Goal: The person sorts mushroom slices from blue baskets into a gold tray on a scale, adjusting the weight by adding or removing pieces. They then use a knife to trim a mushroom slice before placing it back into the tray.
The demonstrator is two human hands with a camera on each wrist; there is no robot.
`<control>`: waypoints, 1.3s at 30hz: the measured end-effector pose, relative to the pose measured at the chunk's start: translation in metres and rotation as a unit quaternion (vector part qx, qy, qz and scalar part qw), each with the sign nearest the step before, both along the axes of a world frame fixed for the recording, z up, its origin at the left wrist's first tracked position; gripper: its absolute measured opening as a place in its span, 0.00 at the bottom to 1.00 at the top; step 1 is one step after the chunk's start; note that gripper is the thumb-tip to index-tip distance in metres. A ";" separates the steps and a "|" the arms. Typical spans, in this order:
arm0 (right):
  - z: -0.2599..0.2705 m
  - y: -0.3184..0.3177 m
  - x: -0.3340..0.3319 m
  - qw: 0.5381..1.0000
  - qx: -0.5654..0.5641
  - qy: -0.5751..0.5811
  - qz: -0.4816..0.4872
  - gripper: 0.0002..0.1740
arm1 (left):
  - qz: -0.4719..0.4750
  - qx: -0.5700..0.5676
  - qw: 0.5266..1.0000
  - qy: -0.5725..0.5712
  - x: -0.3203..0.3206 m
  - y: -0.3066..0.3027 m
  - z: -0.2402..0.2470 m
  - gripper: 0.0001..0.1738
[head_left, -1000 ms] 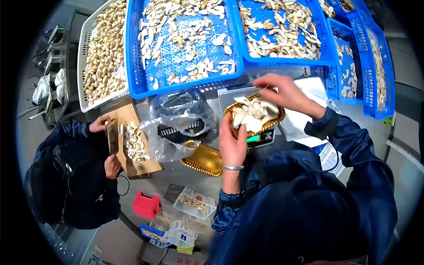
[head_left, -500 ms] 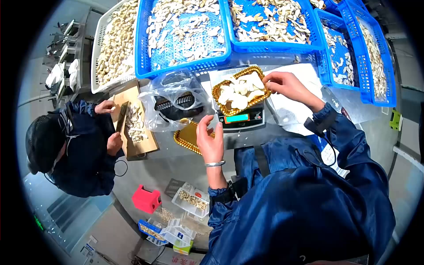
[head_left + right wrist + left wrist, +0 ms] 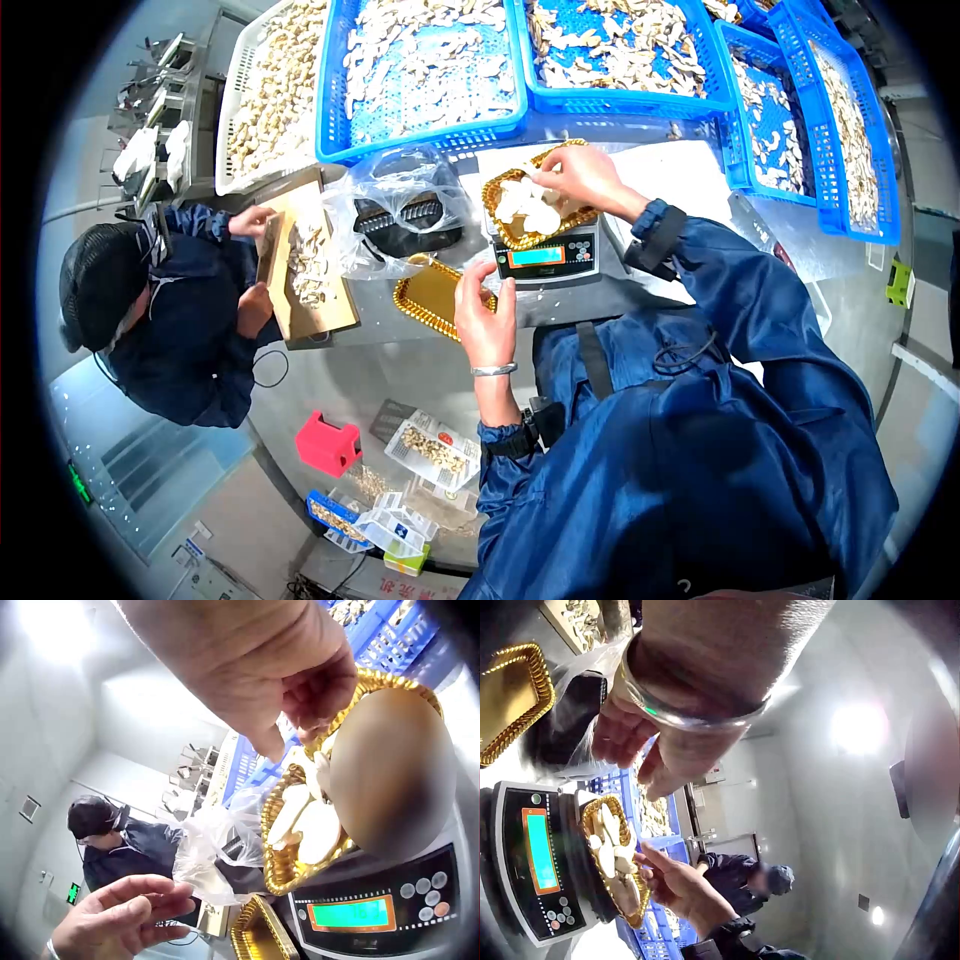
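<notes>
A gold basket-like tray (image 3: 491,203) of white mushroom slices (image 3: 319,832) sits on a digital scale (image 3: 580,255) with a lit green display. Over its far right side reaches my right hand (image 3: 585,178), palm down. Its curled fingers and thumb pinch at a pale mushroom slice (image 3: 540,172) among the others, largely covered by the fingers. My left hand (image 3: 485,328) hovers at the scale's front left corner, fingers loosely bent, nothing in it. Beside it lies a second gold tray (image 3: 438,296) with a bare bottom.
Blue crates (image 3: 420,140) of sliced mushrooms and a white crate (image 3: 222,160) of whole ones line the back. A clear plastic bag (image 3: 360,235) with black trays stands left of the scale. Another person (image 3: 190,320) works at a cutting board (image 3: 325,315). A pink box (image 3: 328,447) is lower left.
My left hand let go of the filled tray and drew back toward the front. The tray came to rest on the scale, turned slightly. My right hand moved from its right rim in over the slices.
</notes>
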State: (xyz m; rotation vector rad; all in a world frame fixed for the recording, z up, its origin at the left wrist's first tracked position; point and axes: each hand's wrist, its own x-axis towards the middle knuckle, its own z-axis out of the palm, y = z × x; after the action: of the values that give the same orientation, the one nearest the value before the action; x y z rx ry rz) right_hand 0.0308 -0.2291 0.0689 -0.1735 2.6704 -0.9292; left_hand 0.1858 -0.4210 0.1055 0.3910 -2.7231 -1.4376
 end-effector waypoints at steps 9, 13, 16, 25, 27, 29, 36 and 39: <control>-0.003 0.017 0.006 0.914 -0.313 -0.243 -0.089 0.15 | -0.007 0.146 0.987 -0.060 -0.019 0.016 0.000 0.16; 0.011 0.020 0.032 0.812 -0.440 -0.344 -0.170 0.10 | -0.007 0.318 0.947 -0.047 -0.043 0.036 -0.028 0.24; 0.014 0.015 0.045 0.797 -0.450 -0.368 -0.167 0.08 | 0.022 0.428 0.896 -0.113 -0.065 0.042 -0.023 0.22; 0.016 0.027 0.039 0.795 -0.475 -0.332 -0.179 0.09 | -0.001 0.431 0.890 -0.145 -0.081 0.031 -0.040 0.14; 0.017 0.028 0.036 0.817 -0.447 -0.329 -0.158 0.10 | -0.017 0.421 0.892 -0.165 -0.084 0.033 -0.029 0.15; 0.019 0.027 0.036 0.820 -0.446 -0.326 -0.151 0.10 | -0.055 0.393 0.896 -0.197 -0.087 0.033 -0.027 0.16; 0.028 0.061 0.035 0.859 -0.417 -0.264 -0.138 0.15 | -0.070 0.293 0.936 -0.183 -0.096 0.051 -0.037 0.13; 0.010 0.149 0.043 0.928 -0.269 -0.091 -0.243 0.14 | -0.023 0.406 0.883 -0.236 -0.098 0.065 -0.011 0.10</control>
State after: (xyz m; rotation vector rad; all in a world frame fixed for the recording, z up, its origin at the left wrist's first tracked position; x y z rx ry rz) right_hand 0.0736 -0.0800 0.0786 0.4585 2.2560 -1.7247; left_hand 0.0880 -0.3559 0.0948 0.7836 -2.2408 -2.7751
